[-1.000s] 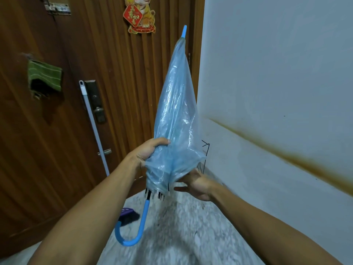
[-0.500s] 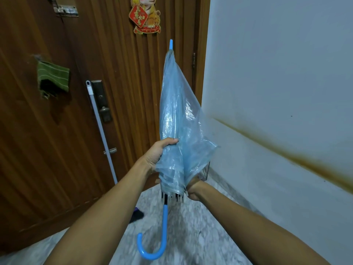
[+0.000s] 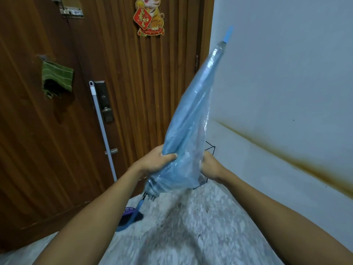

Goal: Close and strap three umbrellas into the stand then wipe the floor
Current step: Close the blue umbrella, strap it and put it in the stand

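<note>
Umbrella (image 3: 187,131) mid-frame, tip tilted upper right, left hand (image 3: 154,161) clenched on canopy, right hand (image 3: 210,167) gripping loose folds; risk: slick plastic springs open before strap wraps, likely from uneven gathering.

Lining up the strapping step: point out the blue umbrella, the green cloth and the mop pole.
blue umbrella (image 3: 183,134): head view, on the folded canopy.
green cloth (image 3: 56,74): head view, on the striped upper part.
mop pole (image 3: 103,129): head view, mid-shaft.
</note>
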